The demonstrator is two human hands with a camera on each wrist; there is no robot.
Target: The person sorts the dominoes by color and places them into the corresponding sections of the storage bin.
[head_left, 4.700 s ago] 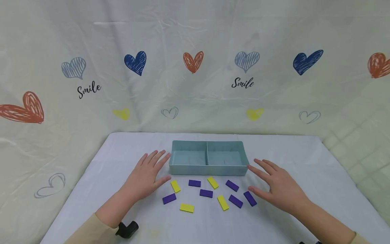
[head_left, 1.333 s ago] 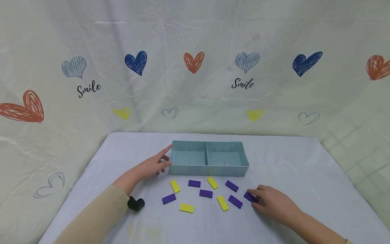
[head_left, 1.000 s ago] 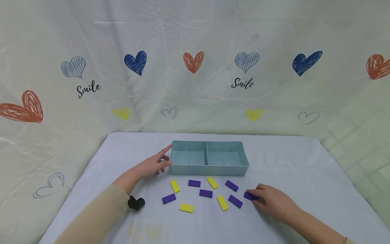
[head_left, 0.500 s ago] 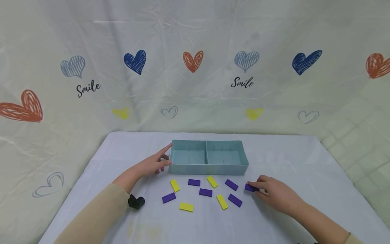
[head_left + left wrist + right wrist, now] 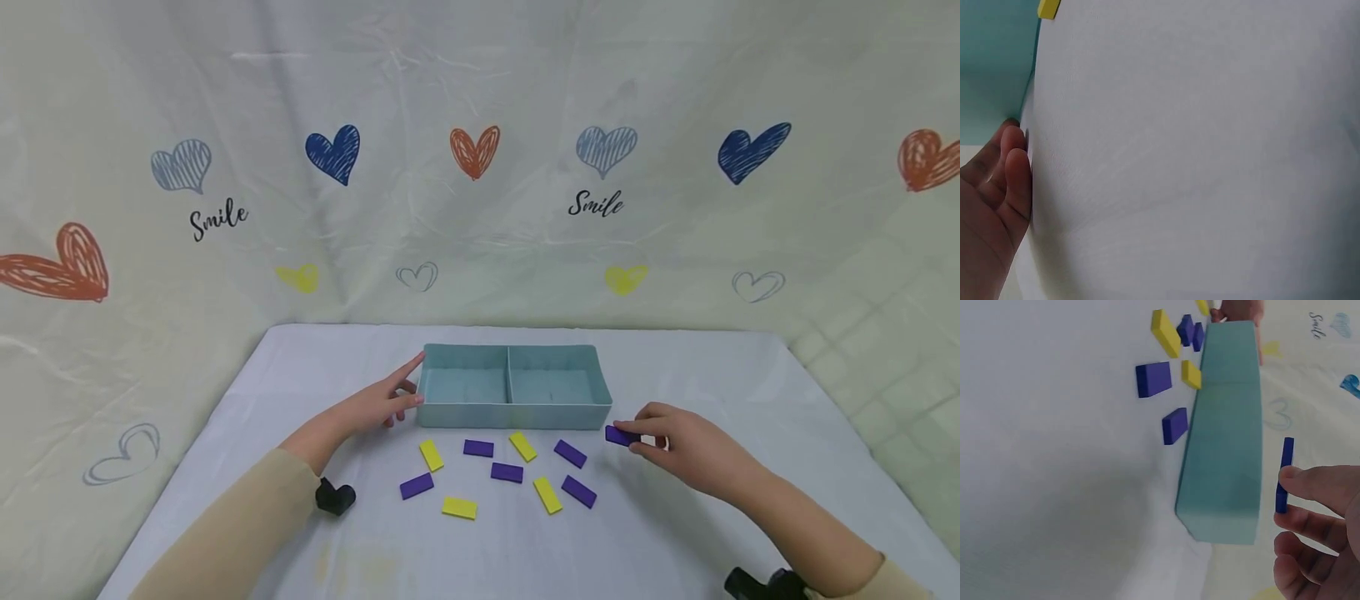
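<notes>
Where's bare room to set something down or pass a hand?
Bare: white table bounded by the tray, right hand and far edge; the near stretch this side of the yellow blocks and purple blocks, between left sleeve and right forearm; both tray compartments. Crowded: the tray's front, where those blocks scatter; its left end, left hand against it.

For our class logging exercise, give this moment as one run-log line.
right hand: pinches purple block above table; left hand: touches teal box; on table: four yellow blocks, five purple blocks

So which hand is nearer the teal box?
Left. The left hand touches the left end of the teal box; the right hand, pinching a purple block, is apart, off its right end.
</notes>
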